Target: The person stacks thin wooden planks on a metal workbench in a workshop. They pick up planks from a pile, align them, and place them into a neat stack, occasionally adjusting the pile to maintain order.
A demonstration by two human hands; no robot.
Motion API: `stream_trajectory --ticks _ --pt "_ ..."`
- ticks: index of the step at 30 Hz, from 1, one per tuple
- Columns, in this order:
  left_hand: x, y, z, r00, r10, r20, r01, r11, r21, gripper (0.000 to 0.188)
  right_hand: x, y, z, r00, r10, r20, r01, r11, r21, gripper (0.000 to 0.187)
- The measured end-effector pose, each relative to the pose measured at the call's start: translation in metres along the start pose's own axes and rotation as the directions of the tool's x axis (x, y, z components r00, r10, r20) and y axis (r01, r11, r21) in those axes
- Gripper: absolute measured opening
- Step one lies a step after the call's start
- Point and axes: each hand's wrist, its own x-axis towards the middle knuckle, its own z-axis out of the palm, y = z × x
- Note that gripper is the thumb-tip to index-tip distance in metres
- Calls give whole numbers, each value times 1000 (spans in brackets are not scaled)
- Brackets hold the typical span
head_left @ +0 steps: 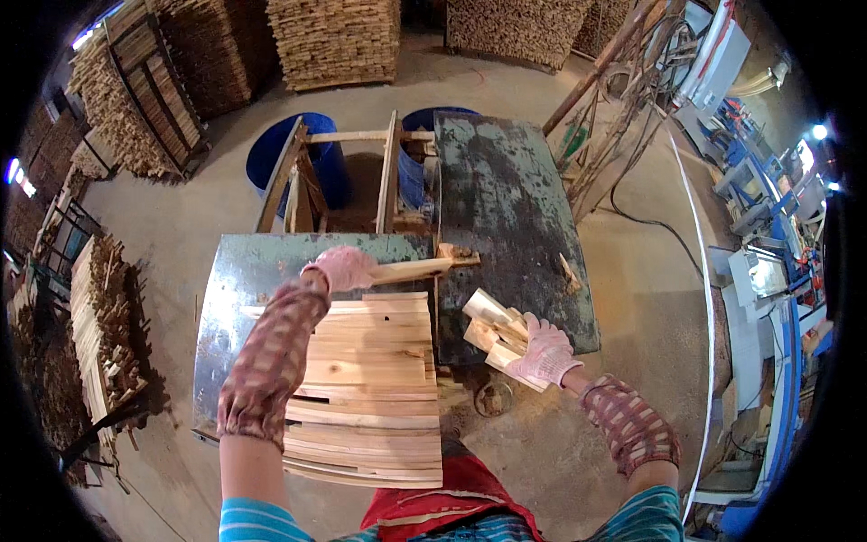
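Observation:
My left hand (343,268), in a pink glove, is closed on the left end of a narrow wooden strip (408,270). The strip points right, across the gap between two worn metal tabletops. Its far end lies by a rough wood scrap (461,255). Just below, a row of pale wooden slats (370,361) lies side by side on the left tabletop (226,298). Over the near edge of the right tabletop (506,190), my gloved right hand (545,352) grips several short wood pieces (492,321). My palm hides their near ends in part.
Wood splinters (569,274) lie on the right tabletop. Beyond stand a wooden frame (388,172) and blue barrels (330,158). Stacked wood (332,41) fills the back; a bundle (95,316) stands left. Poles (601,68), a cable (650,217) and blue machinery (777,298) are right.

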Motion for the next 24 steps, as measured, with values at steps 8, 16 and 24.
stream_trajectory --ticks 8,16,24 --pt "39 -15 34 989 41 143 -30 997 -78 39 -68 -30 27 971 -231 62 73 532 843 118" --pt "59 -6 18 923 74 378 -76 997 -9 43 -74 -234 36 850 -519 -89 84 -34 996 90" --pt "52 -43 65 962 151 229 -153 988 -7 51 -77 -212 15 858 -509 -71 399 574 715 58"
